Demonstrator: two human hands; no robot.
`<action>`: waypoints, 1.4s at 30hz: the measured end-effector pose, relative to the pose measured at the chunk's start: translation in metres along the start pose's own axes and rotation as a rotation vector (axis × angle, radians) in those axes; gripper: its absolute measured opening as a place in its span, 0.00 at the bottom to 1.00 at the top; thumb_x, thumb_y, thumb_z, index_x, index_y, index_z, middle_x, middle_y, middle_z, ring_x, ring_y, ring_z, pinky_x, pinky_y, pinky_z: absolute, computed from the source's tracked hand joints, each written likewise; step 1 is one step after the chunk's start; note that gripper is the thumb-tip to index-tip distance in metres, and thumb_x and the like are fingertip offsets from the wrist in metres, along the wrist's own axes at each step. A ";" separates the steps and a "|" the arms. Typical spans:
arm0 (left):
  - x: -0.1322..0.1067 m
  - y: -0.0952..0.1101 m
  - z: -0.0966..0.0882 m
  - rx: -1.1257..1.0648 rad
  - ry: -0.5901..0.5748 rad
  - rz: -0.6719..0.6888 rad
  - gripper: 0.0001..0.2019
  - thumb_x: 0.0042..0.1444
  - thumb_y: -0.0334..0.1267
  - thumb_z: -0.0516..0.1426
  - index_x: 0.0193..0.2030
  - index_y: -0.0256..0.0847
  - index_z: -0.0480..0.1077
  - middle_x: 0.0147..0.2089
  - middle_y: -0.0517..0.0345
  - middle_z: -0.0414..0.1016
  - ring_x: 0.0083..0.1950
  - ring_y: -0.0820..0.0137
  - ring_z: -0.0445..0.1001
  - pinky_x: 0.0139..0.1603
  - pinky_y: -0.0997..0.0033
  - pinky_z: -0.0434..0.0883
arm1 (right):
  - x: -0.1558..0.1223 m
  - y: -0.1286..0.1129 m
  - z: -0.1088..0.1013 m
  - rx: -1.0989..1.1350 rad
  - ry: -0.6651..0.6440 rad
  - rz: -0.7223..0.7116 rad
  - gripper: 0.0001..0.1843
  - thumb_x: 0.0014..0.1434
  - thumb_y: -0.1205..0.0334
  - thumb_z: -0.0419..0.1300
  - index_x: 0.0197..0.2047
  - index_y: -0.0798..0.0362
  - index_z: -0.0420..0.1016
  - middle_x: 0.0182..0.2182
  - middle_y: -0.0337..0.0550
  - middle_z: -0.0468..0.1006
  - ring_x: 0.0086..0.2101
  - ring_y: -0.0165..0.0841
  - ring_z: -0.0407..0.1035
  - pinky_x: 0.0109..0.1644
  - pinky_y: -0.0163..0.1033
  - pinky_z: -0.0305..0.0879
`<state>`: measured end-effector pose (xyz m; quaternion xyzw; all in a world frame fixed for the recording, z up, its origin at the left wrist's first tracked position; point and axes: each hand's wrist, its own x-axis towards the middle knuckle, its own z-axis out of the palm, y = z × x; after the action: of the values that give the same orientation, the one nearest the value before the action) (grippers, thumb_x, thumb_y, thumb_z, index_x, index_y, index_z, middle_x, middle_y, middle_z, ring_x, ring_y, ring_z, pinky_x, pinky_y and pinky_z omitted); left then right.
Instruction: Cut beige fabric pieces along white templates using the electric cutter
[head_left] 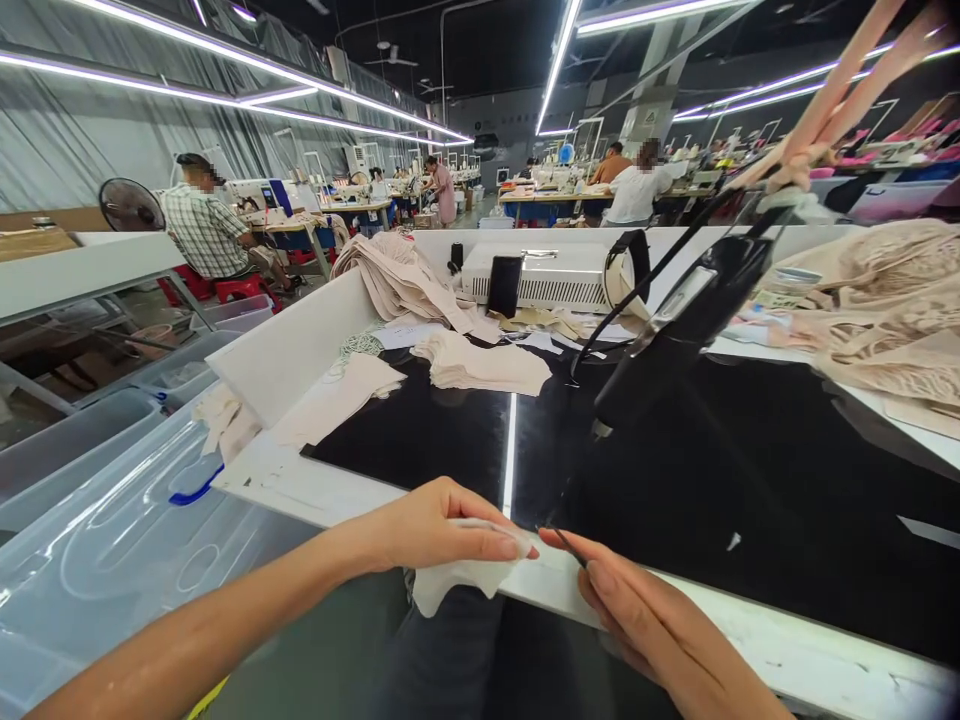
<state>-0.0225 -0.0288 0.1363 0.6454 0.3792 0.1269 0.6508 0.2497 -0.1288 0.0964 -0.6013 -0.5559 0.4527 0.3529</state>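
Observation:
My left hand (442, 525) is closed in a pinch on a small white fabric piece (459, 578) at the near edge of the black work table (750, 500). My right hand (645, 610) sits just to its right, fingers pressed together around a thin dark tool tip (564, 540) next to the fabric. A black hanging tool (686, 320) on a cable slants down from the upper right toward my hands. Further back on the table lie a stack of beige fabric pieces (480, 365) and one more flat beige piece (341, 395).
A pile of beige garments (885, 300) fills the right side of the table, another heap (390, 275) lies at the back left. A white machine (547, 275) with a phone (504, 286) leaning on it stands at the back. Clear plastic bins (112, 530) sit left. Other workers sit at distant tables.

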 end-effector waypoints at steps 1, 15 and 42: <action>0.000 0.001 -0.001 0.005 -0.013 0.002 0.23 0.64 0.60 0.73 0.54 0.44 0.92 0.53 0.52 0.92 0.55 0.59 0.84 0.57 0.66 0.74 | 0.001 -0.001 -0.001 -0.011 -0.018 0.008 0.46 0.69 0.13 0.57 0.64 0.39 0.92 0.61 0.50 0.90 0.62 0.54 0.84 0.71 0.54 0.80; 0.003 0.003 -0.005 0.057 -0.031 -0.035 0.18 0.65 0.52 0.70 0.52 0.42 0.93 0.41 0.56 0.88 0.41 0.67 0.76 0.42 0.71 0.67 | 0.018 -0.003 0.001 -0.084 -0.280 -0.112 0.37 0.78 0.25 0.56 0.69 0.40 0.90 0.62 0.52 0.88 0.65 0.56 0.82 0.67 0.50 0.83; 0.000 0.006 -0.007 0.052 0.011 -0.058 0.16 0.64 0.48 0.68 0.48 0.38 0.93 0.37 0.57 0.83 0.37 0.69 0.68 0.38 0.70 0.62 | 0.032 -0.014 0.009 -0.075 -0.309 -0.012 0.36 0.77 0.21 0.56 0.58 0.38 0.94 0.43 0.46 0.87 0.52 0.49 0.83 0.47 0.42 0.81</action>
<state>-0.0252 -0.0226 0.1428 0.6501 0.4045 0.1018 0.6351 0.2353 -0.0957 0.1015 -0.5339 -0.6235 0.5169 0.2431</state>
